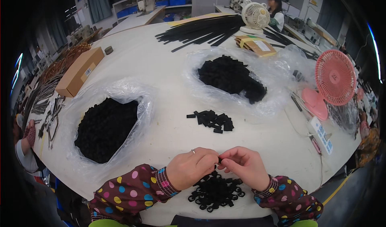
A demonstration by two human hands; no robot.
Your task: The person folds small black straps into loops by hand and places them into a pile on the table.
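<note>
My left hand (pixel 192 167) and my right hand (pixel 246 166) meet at the near middle of the table, fingertips closed in a pinch. Between them is a small black piece (pixel 219 160), mostly hidden by the fingers. Directly below the hands lies a heap of small black loops (pixel 215 191), some showing round open ends. Beyond the hands is a loose pile of short, flat black strips (pixel 212 121). Two clear plastic bags stand opened wide: the left bag (pixel 145 106) and the far right bag (pixel 192 80), both full of small black pieces.
A cardboard box (pixel 80 72) lies at the left. Long black strips (pixel 201 30), a white fan (pixel 255 16) and a brown package (pixel 257 45) are at the back. On the right stand a pink fan (pixel 335 77) and a power strip (pixel 321 135). Other people sit around the table.
</note>
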